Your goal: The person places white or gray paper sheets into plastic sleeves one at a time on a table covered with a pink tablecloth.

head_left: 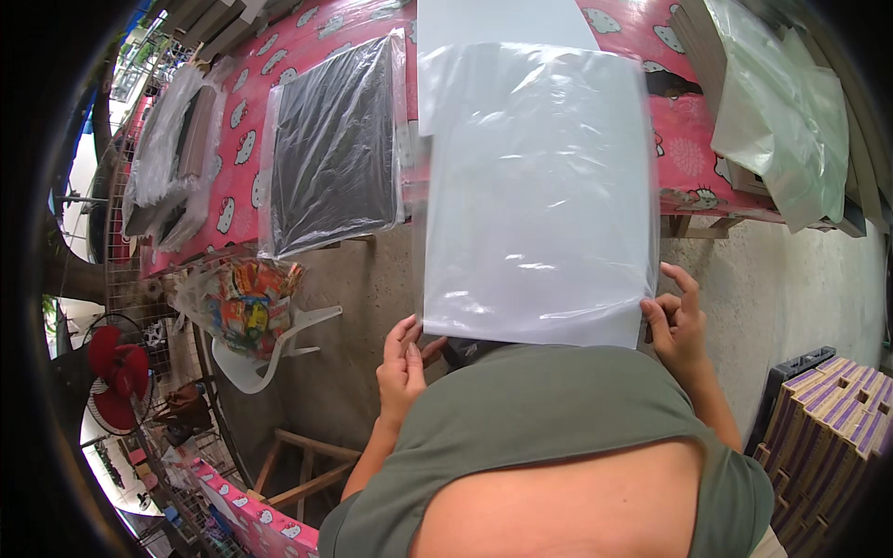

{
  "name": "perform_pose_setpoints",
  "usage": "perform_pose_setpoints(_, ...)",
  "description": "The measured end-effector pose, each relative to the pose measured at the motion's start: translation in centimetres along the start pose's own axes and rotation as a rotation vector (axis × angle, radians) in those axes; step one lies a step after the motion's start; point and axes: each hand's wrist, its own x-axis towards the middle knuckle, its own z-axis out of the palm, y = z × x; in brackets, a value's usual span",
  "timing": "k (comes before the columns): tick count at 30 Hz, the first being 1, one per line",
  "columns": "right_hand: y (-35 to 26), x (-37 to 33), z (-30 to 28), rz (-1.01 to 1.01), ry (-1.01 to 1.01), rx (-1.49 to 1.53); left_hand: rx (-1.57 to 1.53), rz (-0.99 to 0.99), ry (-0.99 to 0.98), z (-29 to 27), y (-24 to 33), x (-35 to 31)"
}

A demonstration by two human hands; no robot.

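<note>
Gray concrete floor point(358, 284) opens either side below the pink cartoon-print table cover point(688, 158). Overhanging its near edge, a white rectangular sheet in clear plastic point(539, 195) lies just beside a black plastic-wrapped rectangular panel point(335, 149). Right hand point(684, 325) and left hand point(402, 370), half-curled, meet its lower corners; grip unclear.

On the pink-covered table point(688, 172), only a slim gap parted the sleeved white sheet point(539, 186) from the black panel point(335, 149); a wider lane lay between that panel and the wrapped stack point(172, 139) at the left end. Toward the right corner, a dark item point(672, 84) and plastic bags point(781, 121) stood in the way. The sheet jutted past the near edge.
</note>
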Motion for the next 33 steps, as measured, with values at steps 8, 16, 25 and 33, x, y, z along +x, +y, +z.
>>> perform_pose_setpoints(8,-1.9,-0.7,-1.1,-0.048,-0.154,-0.159,-0.702,-0.054,-0.180,1.9,1.7,6.7)
perform_pose_setpoints(16,-2.3,-2.6,-3.9,-0.215,-0.444,-0.047,-0.703,-0.133,-0.018,5.0,2.2,6.1)
perform_pose_setpoints(25,6.0,-0.7,-3.1,0.344,-0.271,0.250,-1.093,-0.014,0.281,6.8,1.9,7.4)
perform_pose_setpoints(33,-2.9,6.1,9.3,0.146,-0.517,0.473,-0.868,0.278,0.900,0.7,5.9,11.2)
